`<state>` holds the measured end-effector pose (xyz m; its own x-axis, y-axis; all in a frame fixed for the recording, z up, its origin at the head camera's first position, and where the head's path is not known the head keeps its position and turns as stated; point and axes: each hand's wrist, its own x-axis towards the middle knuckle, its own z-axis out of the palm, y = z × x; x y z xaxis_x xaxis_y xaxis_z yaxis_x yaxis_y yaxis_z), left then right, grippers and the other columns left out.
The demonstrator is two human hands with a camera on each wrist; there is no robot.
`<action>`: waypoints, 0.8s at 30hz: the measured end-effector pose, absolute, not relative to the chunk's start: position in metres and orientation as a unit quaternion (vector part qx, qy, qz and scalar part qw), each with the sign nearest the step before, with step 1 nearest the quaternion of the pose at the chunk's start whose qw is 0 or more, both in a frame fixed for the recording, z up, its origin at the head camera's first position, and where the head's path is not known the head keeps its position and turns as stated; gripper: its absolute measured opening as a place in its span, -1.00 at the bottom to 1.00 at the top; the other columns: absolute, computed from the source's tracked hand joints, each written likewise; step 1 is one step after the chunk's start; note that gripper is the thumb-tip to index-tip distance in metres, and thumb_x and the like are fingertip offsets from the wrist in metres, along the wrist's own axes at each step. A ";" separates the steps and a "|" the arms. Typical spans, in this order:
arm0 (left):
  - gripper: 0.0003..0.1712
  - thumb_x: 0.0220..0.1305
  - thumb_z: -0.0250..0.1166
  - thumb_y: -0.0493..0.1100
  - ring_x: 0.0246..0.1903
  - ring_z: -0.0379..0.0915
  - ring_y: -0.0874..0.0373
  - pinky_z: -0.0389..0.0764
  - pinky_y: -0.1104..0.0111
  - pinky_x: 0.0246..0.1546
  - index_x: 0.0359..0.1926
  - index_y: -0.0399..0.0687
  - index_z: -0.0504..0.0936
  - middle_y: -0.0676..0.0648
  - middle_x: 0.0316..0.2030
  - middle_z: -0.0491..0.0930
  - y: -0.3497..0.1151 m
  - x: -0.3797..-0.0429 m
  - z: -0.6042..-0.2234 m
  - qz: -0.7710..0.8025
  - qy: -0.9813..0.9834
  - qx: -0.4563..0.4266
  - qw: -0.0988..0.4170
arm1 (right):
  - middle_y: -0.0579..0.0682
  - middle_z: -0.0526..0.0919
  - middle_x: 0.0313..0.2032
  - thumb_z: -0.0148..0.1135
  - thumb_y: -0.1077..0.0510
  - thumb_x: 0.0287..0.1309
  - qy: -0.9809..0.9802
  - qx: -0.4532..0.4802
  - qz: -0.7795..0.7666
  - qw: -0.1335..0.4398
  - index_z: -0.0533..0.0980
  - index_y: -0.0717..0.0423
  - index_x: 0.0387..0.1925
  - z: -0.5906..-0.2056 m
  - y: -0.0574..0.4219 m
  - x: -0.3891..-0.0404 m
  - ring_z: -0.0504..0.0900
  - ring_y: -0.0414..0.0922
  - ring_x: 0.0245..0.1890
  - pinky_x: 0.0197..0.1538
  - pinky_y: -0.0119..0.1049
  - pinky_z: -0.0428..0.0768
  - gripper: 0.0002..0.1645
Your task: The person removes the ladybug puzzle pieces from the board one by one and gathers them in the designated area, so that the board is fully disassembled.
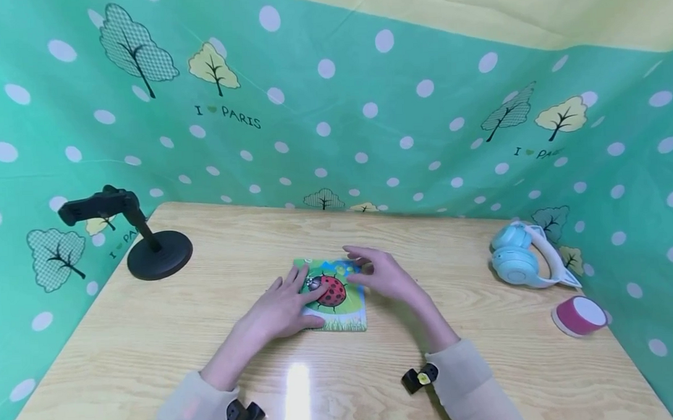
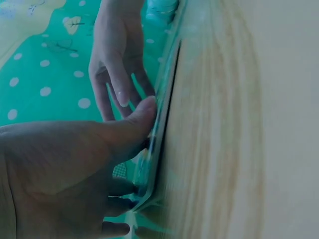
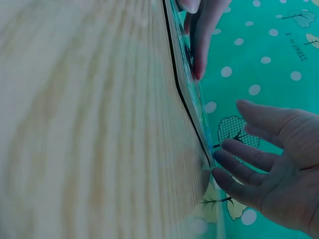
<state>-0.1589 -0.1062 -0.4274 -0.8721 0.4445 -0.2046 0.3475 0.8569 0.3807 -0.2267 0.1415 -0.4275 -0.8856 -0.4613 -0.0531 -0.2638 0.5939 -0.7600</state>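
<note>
A thin square picture board (image 1: 336,294) with a red ladybug on green lies flat on the wooden table. My left hand (image 1: 284,307) rests on its left part, fingers spread across the picture and thumb near the lower edge. In the left wrist view, that hand's thumb (image 2: 132,124) touches the board's near edge (image 2: 158,149). My right hand (image 1: 386,275) is at the board's upper right corner, fingers loosely bent and gripping nothing. From the right wrist view, the right fingertips (image 3: 224,172) are close to the board's edge; contact is hard to tell.
A black stand (image 1: 160,254) with a folded arm is at the table's back left. Pale blue cat-ear headphones (image 1: 516,264) lie at the right, with a pink and white cylinder (image 1: 579,316) in front of them. A green dotted cloth (image 1: 323,155) hangs behind the table (image 1: 232,238).
</note>
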 end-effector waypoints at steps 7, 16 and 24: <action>-0.14 0.30 0.32 0.30 0.63 -0.22 -0.33 0.04 -0.20 0.59 0.54 0.24 0.31 -0.35 0.62 -0.12 -0.100 -0.160 -0.429 0.159 0.955 0.219 0.121 | 0.07 0.69 0.21 0.43 0.17 0.24 0.903 -0.187 -0.373 0.104 0.43 0.03 0.44 -0.425 0.142 -0.228 0.65 0.03 0.20 0.32 -0.04 0.62 -0.25; -0.14 0.30 0.32 0.31 0.62 -0.17 -0.33 0.08 -0.22 0.57 0.54 0.23 0.32 -0.35 0.62 -0.09 -0.097 -0.159 -0.430 0.146 0.957 0.216 0.125 | 0.04 0.76 0.09 0.52 0.27 0.07 0.928 -0.178 -0.315 0.088 0.53 0.12 0.33 -0.426 0.137 -0.229 0.70 -0.02 0.10 0.27 -0.08 0.65 -0.26; -0.13 0.26 0.36 0.30 0.60 -0.14 -0.39 0.11 -0.21 0.56 0.52 0.20 0.36 -0.40 0.61 -0.06 -0.103 -0.159 -0.431 0.150 0.957 0.219 0.118 | 0.03 0.77 0.09 0.60 0.28 -0.05 0.938 -0.167 -0.295 0.079 0.59 0.13 0.25 -0.425 0.127 -0.226 0.69 0.00 0.13 0.29 -0.06 0.63 -0.25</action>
<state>-0.1592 -0.1028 -0.4314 -0.8761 0.4548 -0.1602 0.3839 0.8589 0.3391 -0.2263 0.1265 -0.4248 -0.9320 -0.3592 -0.0497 -0.2661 0.7705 -0.5793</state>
